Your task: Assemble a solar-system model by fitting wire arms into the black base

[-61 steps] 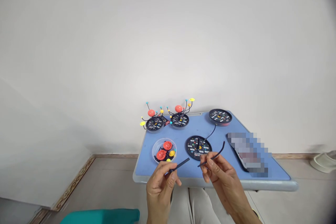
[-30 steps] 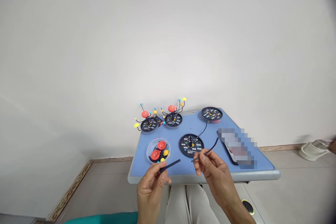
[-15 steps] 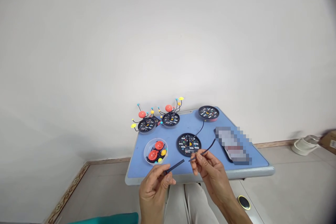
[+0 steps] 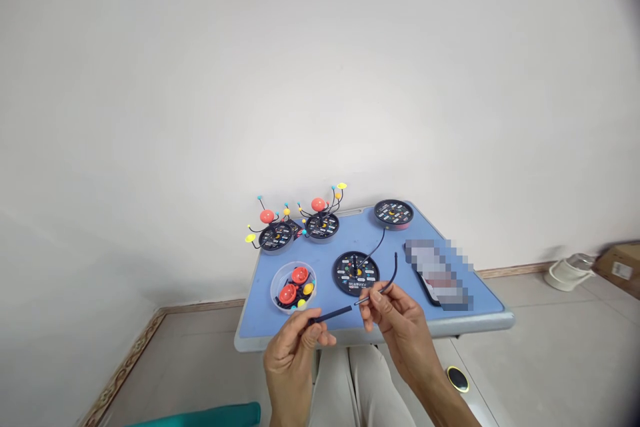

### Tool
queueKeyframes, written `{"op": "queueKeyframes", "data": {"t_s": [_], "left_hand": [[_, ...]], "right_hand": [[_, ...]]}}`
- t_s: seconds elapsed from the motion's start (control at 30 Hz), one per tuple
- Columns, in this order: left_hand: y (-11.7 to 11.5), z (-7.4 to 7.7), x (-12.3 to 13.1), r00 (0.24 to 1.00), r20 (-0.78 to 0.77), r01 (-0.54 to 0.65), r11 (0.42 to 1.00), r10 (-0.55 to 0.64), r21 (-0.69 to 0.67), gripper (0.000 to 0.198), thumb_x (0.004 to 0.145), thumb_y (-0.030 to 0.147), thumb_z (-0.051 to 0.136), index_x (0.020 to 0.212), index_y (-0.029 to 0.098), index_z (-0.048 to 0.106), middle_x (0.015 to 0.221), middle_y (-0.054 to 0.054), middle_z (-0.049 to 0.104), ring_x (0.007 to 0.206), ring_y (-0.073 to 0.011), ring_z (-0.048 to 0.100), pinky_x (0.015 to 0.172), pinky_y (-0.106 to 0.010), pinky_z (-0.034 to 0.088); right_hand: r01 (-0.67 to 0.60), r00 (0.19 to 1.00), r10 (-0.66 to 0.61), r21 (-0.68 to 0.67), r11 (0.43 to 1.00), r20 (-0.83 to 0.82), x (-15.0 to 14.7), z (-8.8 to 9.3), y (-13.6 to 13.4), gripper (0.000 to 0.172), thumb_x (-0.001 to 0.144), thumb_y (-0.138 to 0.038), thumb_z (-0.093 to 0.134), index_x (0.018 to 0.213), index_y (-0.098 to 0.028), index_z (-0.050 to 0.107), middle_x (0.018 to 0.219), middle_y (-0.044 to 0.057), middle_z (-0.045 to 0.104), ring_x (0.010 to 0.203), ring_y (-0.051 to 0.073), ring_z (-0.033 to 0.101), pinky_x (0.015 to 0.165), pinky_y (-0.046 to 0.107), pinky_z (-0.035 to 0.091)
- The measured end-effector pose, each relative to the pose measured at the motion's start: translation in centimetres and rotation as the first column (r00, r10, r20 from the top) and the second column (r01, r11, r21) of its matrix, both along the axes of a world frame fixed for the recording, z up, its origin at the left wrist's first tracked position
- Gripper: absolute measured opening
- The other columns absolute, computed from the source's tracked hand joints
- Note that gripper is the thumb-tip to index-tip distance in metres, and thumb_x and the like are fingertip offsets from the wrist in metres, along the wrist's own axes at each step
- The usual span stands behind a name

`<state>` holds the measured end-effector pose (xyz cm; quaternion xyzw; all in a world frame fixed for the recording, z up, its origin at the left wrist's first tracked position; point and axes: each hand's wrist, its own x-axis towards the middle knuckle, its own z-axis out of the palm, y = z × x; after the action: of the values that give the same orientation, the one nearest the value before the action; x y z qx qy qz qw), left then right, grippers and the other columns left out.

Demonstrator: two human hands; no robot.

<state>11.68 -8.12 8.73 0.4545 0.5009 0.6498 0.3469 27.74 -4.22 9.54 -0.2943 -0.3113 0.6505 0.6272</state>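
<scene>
My left hand pinches a straight black tube that points to the right. Between the fingers of my right hand is a curved black rod, its far end bent upward. The near end of the rod lies close to the tube's tip, with a small gap seeming to remain. Just beyond my hands sits a round black base printed with planets, with a short post and one curved arm on it. To its left, a clear round tub holds red half-shells, small coloured balls and black pieces.
Two planet models with red balls stand at the back left of the blue table. Another round base is at the back right. A phone, partly blurred, lies on the right. A wall rises behind.
The curved rod has turned in my right hand, so its bent end now points more upward. My left hand has tipped the tube nearer to level. The whole view has shifted slightly.
</scene>
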Motion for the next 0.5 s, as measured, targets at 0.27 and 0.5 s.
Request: {"op": "queueKeyframes", "data": {"t_s": [0.27,0.5], "left_hand": [[0.14,-0.30,0.14,0.999,0.037,0.008,1.000,-0.008,0.003,0.023,0.077,0.036,0.072,0.090,0.018,0.076,0.060,0.001,0.066,0.058,-0.0190,0.070,0.061,-0.030,0.059],[0.05,-0.25,0.29,0.999,0.037,0.027,1.000,-0.028,0.015,0.025,0.078,0.037,0.071,0.090,0.016,0.076,0.058,0.000,0.066,0.056,-0.0190,0.069,0.059,-0.030,0.060]], "right_hand": [[0.019,0.999,-0.021,0.036,0.999,0.050,0.08,0.04,-0.42,0.024,0.075,-0.040,0.077,0.074,-0.018,0.066,0.070,0.003,0.067,0.056,0.014,0.056,0.056,0.028,0.046],[0.038,0.995,-0.042,0.045,0.998,0.087,0.13,-0.08,-0.49,0.024,0.074,-0.040,0.077,0.075,-0.018,0.067,0.071,0.004,0.067,0.057,0.015,0.057,0.056,0.028,0.047]]}}
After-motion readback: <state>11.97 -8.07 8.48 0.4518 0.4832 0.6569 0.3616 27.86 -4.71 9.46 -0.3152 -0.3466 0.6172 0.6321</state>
